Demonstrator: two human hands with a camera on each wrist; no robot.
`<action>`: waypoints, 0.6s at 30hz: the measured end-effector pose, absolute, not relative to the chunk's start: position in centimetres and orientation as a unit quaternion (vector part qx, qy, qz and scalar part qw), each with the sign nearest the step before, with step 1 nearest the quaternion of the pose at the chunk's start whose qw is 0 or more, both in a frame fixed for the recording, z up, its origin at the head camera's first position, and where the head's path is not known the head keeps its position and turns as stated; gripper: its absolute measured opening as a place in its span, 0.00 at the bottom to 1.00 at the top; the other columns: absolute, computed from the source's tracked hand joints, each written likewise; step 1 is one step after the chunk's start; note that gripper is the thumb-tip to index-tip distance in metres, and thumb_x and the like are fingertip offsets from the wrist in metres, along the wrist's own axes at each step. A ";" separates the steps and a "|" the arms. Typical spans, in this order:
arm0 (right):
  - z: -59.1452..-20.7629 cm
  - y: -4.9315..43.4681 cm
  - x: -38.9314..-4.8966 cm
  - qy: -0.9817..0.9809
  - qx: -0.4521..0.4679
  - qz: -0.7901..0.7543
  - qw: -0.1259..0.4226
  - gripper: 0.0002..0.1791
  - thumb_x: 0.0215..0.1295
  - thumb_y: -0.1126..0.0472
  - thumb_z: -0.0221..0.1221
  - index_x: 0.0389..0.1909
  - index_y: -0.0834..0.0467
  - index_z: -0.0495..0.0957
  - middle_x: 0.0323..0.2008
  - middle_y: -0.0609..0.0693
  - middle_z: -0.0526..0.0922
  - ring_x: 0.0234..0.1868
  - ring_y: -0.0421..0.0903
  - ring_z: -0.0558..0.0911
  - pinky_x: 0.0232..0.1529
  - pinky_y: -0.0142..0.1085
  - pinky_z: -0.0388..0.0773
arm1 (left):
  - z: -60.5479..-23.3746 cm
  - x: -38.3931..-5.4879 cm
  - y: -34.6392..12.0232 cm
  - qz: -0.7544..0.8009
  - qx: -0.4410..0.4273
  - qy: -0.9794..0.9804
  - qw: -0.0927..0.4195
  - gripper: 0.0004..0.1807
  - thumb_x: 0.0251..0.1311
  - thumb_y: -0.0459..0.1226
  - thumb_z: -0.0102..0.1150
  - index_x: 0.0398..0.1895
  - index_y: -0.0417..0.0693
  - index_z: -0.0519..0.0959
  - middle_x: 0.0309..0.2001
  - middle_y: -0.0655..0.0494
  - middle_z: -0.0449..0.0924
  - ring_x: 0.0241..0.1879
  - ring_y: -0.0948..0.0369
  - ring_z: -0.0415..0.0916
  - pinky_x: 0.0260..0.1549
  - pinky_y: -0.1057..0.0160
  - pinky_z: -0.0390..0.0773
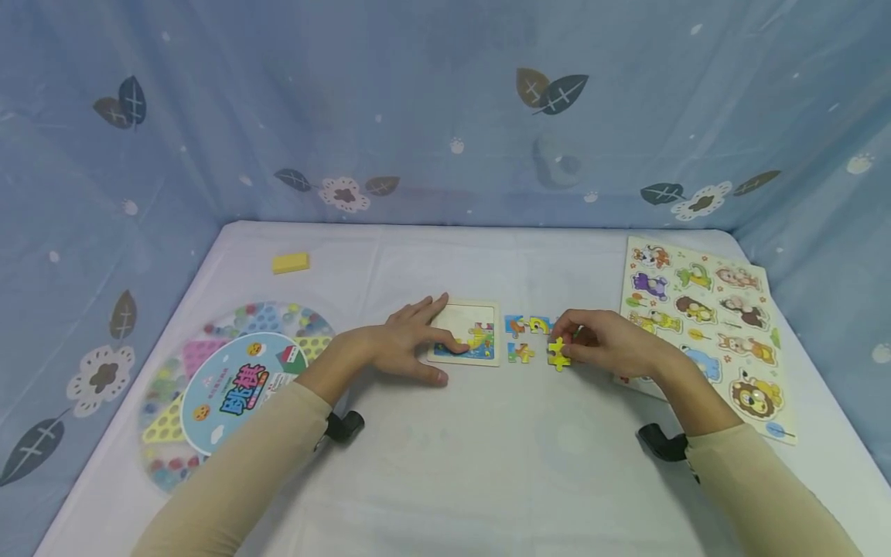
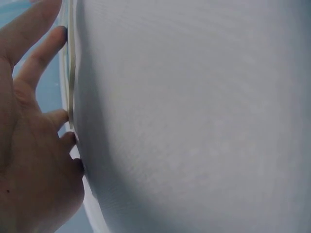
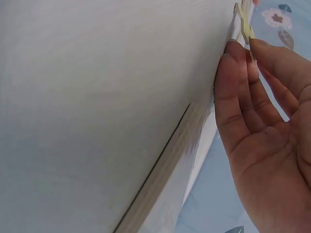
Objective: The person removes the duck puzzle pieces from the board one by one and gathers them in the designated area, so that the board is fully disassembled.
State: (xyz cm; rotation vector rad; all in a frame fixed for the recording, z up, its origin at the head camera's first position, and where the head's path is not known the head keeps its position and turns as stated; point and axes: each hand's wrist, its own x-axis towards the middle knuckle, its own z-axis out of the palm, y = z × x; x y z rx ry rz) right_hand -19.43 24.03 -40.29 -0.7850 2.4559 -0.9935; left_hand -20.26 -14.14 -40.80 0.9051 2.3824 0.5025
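A small square wooden puzzle tray [image 1: 459, 319] lies mid-table, its lower right part filled with colourful pieces. My left hand [image 1: 402, 345] rests at its left side with fingers spread, the index fingertip on the filled pieces. In the left wrist view, fingertips [image 2: 59, 35] meet the tray's edge. To the right of the tray, my right hand [image 1: 607, 340] pinches a yellow jigsaw piece [image 1: 558, 356] between thumb and fingers; the piece [image 3: 245, 29] shows edge-on in the right wrist view. Loose jigsaw pieces [image 1: 520, 353] lie between the tray and that hand.
At the right, partly behind my right forearm, lies a wooden animal puzzle board [image 1: 696, 334]. A round Chinese checkers set [image 1: 230, 387] in clear packaging lies at the left, partly under my left forearm. A yellow block [image 1: 290, 263] sits at the back left.
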 end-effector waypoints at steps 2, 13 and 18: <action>-40.3 24.0 -19.5 0.874 -0.282 -0.347 0.190 0.11 0.72 0.67 0.62 0.49 0.50 0.80 0.35 0.46 0.81 0.32 0.42 0.80 0.34 0.34 0.77 | -40.8 -20.3 -14.2 0.187 0.335 0.884 0.268 0.29 0.61 0.62 0.66 0.66 0.78 0.76 0.84 0.53 0.26 0.82 0.50 0.22 0.77 0.38 0.34; -40.2 22.6 -20.0 0.873 -0.309 -0.332 0.177 0.08 0.71 0.65 0.64 0.48 0.53 0.80 0.36 0.43 0.85 0.37 0.42 0.81 0.41 0.33 0.80 | -40.7 -20.2 -14.4 0.192 0.331 0.885 0.267 0.28 0.61 0.62 0.65 0.66 0.79 0.76 0.84 0.55 0.25 0.82 0.50 0.21 0.75 0.34 0.34; -40.0 22.3 -20.2 0.882 -0.308 -0.309 0.177 0.08 0.72 0.65 0.63 0.48 0.52 0.80 0.36 0.42 0.85 0.37 0.41 0.83 0.41 0.34 0.80 | -40.7 -20.2 -14.4 0.193 0.328 0.885 0.268 0.28 0.61 0.63 0.65 0.66 0.82 0.76 0.84 0.55 0.25 0.82 0.50 0.22 0.75 0.32 0.36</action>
